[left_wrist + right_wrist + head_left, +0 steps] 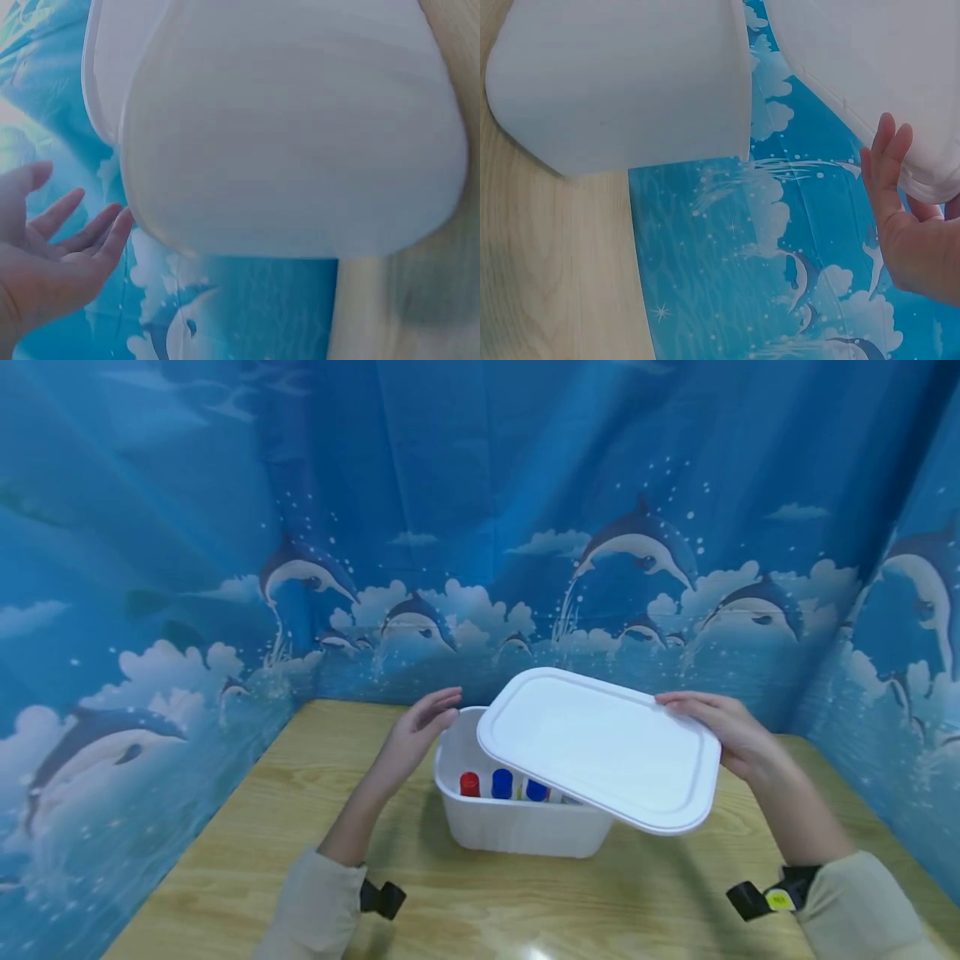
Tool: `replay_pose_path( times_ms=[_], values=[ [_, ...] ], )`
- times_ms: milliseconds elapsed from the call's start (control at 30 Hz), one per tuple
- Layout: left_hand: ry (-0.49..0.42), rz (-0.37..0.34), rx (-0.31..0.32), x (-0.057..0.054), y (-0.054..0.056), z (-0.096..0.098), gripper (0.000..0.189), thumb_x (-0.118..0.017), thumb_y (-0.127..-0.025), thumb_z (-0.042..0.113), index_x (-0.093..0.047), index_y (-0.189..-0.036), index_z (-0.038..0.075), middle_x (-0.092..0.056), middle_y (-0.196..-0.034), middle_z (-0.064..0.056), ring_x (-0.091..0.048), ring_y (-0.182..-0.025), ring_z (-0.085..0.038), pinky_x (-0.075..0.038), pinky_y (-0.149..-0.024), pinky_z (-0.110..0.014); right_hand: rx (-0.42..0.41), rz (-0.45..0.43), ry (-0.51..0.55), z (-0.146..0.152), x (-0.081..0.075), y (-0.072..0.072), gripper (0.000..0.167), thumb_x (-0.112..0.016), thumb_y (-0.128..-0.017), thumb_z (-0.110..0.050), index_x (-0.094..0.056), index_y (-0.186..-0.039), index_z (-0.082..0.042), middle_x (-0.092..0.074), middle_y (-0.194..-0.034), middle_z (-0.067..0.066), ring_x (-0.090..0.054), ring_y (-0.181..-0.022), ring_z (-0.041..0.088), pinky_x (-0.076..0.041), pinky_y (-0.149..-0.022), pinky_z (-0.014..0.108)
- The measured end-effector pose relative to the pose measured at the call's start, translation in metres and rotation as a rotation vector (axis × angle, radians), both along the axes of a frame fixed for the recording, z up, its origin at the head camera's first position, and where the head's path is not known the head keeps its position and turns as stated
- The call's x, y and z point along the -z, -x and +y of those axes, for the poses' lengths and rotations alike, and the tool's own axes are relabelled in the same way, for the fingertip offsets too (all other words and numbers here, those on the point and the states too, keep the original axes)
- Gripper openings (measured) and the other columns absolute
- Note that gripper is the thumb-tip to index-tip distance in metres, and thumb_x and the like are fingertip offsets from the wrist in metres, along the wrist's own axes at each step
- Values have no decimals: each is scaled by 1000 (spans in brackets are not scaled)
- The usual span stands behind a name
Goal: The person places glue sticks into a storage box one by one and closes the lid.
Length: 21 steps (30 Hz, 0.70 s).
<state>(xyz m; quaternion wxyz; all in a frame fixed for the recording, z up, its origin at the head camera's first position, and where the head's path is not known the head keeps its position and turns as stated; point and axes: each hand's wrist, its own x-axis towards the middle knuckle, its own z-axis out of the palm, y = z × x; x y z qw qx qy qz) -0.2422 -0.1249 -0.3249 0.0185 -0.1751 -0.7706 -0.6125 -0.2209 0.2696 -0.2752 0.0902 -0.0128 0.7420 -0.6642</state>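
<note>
A white plastic bin (pixel 525 828) stands on the table, with a red cap (pixel 469 784) and blue caps (pixel 502 783) showing inside it. My right hand (pixel 723 731) grips the right end of a white lid (pixel 600 747), which is tilted above the bin and covers much of its right side from sight. In the right wrist view, fingers (pixel 889 161) lie against the lid's edge. My left hand (pixel 416 735) is beside the bin's left rim, holding nothing. Its fingers are spread in the left wrist view, with a fingertip (pixel 124 217) at the rim.
The wood-grain table (pixel 315 893) extends around the bin. Behind it and along both sides hangs a blue curtain (pixel 465 527) printed with dolphins. What lies deeper in the bin is mostly hidden by its front wall and the lid.
</note>
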Motion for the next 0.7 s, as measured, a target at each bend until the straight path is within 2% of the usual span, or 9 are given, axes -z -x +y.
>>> replay_pose_path(
  times_ms=[133,300,433,567,700],
  values=[
    [-22,-86,73,-6,3,10,42,-55,-93,32,-48,-132,18,-49,-131,-8,-51,-114,-22,-43,-92,-40,-26,6,-11,-2,0,3,13,-56,-92,-30,-69,-93,-31,-64,-95,-3,-65,-80,19,-55,-66,34],
    [-81,-220,169,-8,3,20,41,-54,-93,30,-48,-133,21,-46,-133,-7,-52,-112,-23,-46,-88,-39,-46,5,-7,-4,1,6,13,-55,-93,-30,-68,-94,-30,-64,-96,-1,-65,-80,19,-55,-66,34],
    [-194,-327,214,-8,3,24,38,-53,-94,23,-51,-131,19,-43,-134,-5,-54,-108,-24,-48,-86,-37,-72,2,10,-5,2,9,13,-55,-93,-30,-68,-95,-30,-64,-97,0,-65,-81,20,-55,-66,33],
    [-335,-421,241,-6,2,24,36,-52,-94,15,-52,-130,14,-47,-131,-8,-58,-99,-25,-49,-83,-33,-110,7,15,-6,3,11,14,-54,-93,-29,-68,-97,-30,-63,-99,1,-65,-83,21,-55,-68,34],
    [-423,-461,246,-6,-2,22,38,-52,-93,11,-51,-131,12,-48,-131,-9,-59,-95,-22,-50,-80,-29,-125,-7,26,-6,5,13,16,-54,-94,-30,-67,-102,-27,-63,-100,1,-64,-85,21,-54,-71,34]
  ],
)
